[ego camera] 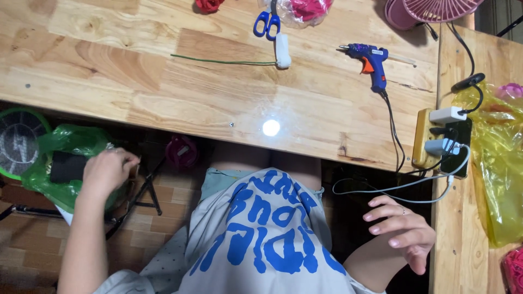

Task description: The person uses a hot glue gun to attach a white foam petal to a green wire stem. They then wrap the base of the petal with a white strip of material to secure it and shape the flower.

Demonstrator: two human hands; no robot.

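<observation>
My left hand (106,171) reaches down beside the table to a green plastic bag (62,149) on the floor; its fingers are pinched at the bag's edge, and a dark object sits inside. My right hand (403,231) hovers open over my lap, fingers spread, holding nothing. On the wooden table (163,92) lie a thin green wire stem (223,61) ending at a white tape roll (282,50), blue-handled scissors (267,23) and a blue glue gun (371,61).
A yellow power strip (422,139) with white plugs and cables sits at the table's right edge. A yellow plastic bag (498,163) lies on the adjoining table. Pink fan (430,8), red material at the top. A green-rimmed fan (19,141) stands on the floor.
</observation>
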